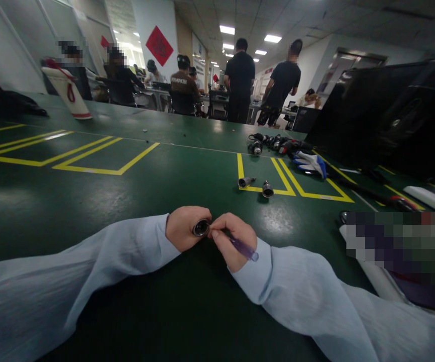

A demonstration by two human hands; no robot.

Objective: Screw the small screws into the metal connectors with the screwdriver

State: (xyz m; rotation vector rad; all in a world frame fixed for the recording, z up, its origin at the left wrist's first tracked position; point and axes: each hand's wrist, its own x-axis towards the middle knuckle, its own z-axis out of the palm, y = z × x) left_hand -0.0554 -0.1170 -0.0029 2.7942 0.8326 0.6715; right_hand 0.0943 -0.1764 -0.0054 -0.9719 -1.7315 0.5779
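Item: metal connector (pixel 201 228), barrel-shaped, mouth facing the camera; held above the green desk (pixel 145 193) in the left hand (pixel 185 229), whose grip is wrapped round it.

Item: tool with translucent purple handle (pixel 244 249), apparently a small screwdriver; grip of the right hand (pixel 236 239) closed on it, thumb and forefinger pinching its front end at the connector's rim. Contact of the tip: cannot be told.

Handling, as judged: connector best kept firmly braced, mouth tilted to the light; tool in line with whatever it engages, pressure light, since a slip would run towards the left fingers.

Writing: brown shirt (pixel 185 85), lettering apparently "PUMPKIN". Red diamond hanging (pixel 159 45), dark character, illegible. Black case (pixel 383 120), oval emblem, unreadable.
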